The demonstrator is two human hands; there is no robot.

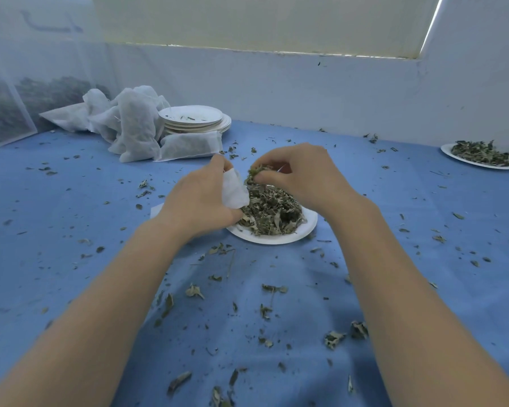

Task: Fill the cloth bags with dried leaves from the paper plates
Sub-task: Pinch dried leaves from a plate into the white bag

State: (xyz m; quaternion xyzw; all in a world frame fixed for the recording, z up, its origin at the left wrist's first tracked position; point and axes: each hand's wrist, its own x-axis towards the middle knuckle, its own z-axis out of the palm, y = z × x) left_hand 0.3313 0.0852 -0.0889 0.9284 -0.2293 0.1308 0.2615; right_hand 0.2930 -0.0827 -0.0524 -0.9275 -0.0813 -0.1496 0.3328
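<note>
Left hand (pixel 199 201) fingers grip cloth bag (pixel 234 190); right hand (pixel 300 174) fingers pinch dried leaves (pixel 254 172) above paper plate (pixel 307 229).

Two bare forearms, left hand (pixel 199 201) and right hand (pixel 300 174), no sleeves, gloves or jewellery visible.

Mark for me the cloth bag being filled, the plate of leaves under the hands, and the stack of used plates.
cloth bag (pixel 235 193): head view, on its white side below the left hand's fingers.
paper plate (pixel 279 237): head view, on its bare near rim.
stack of empty plates (pixel 192 115): head view, on the top plate's face.
</note>
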